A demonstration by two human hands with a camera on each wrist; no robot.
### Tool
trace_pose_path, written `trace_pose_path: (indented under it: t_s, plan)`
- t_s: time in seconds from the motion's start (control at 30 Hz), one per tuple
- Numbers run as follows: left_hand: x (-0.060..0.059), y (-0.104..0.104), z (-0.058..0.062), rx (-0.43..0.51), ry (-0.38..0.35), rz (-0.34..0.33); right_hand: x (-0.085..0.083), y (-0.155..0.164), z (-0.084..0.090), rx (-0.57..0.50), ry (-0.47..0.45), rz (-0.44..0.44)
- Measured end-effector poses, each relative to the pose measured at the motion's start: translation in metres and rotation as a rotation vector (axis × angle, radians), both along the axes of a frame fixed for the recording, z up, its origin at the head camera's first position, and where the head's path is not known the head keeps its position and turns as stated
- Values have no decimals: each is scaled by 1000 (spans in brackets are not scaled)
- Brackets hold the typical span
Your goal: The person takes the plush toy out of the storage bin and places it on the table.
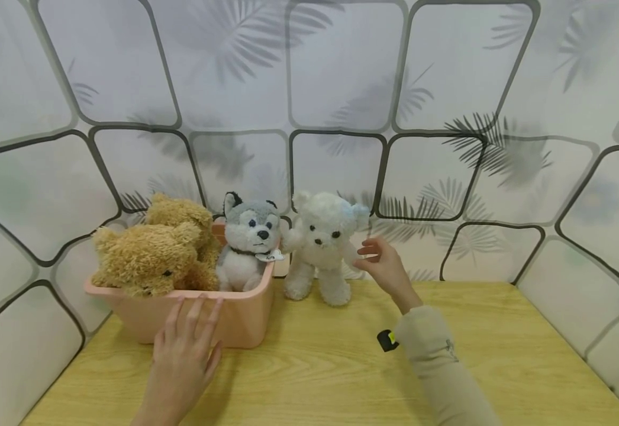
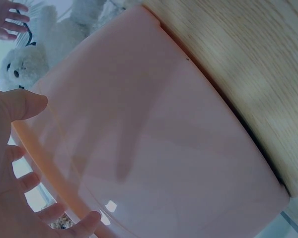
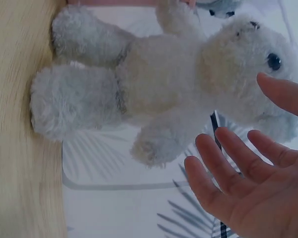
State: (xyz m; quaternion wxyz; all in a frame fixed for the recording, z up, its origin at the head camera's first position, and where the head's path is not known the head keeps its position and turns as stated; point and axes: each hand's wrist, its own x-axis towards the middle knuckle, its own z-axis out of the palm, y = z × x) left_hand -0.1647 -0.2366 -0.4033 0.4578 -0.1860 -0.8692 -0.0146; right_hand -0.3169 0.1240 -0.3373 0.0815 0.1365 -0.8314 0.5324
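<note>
A white plush teddy bear [image 1: 320, 248] stands upright on the light wooden desk [image 1: 341, 367], at its far edge against the leaf-patterned wall panel [image 1: 341, 77] and just right of a pink plastic tub [image 1: 245, 322]. The right hand [image 1: 386, 269] hovers just beside the bear's outstretched arm, fingers [image 3: 223, 158] spread and relaxed, gripping nothing; whether a fingertip brushes the fur I cannot tell. The left hand [image 1: 184, 349] lies flat against the near wall of the tub, fingers straight with their tips at the rim, pressing rather than clasping. Inside the tub sit two tan shaggy teddy bears [image 1: 150, 257] on the left and a grey-and-white husky plush [image 1: 248, 242] on the right, its paper tag hanging over the rim. The white bear looks light, soft and squashy, unlikely to slip or break; its torso under the arms seems the best place to hold it, since a single limb would let it flop. The tub appears rigid and smooth, and probably slides easily on the desk.
</note>
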Motion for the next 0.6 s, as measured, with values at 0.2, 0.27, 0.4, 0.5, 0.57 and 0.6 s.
trace_pose_path:
  t_s: [0.2,0.27,0.4,0.5,0.57,0.6]
  plan:
    - [0,0,0,-4,12,-4,11,-9,-2,-34,-13,28]
    - [0,0,0,-3,16,-7,15,-12,-2,-48,-22,35]
    - [0,0,-1,3,17,-9,21,-20,-2,-76,-23,64]
    - [0,0,-1,9,11,-9,24,-24,-2,-83,-11,92]
    - [0,0,0,10,6,-9,26,-26,-2,-84,-6,109]
    - [0,0,0,10,4,-8,27,-28,-3,-84,-3,116]
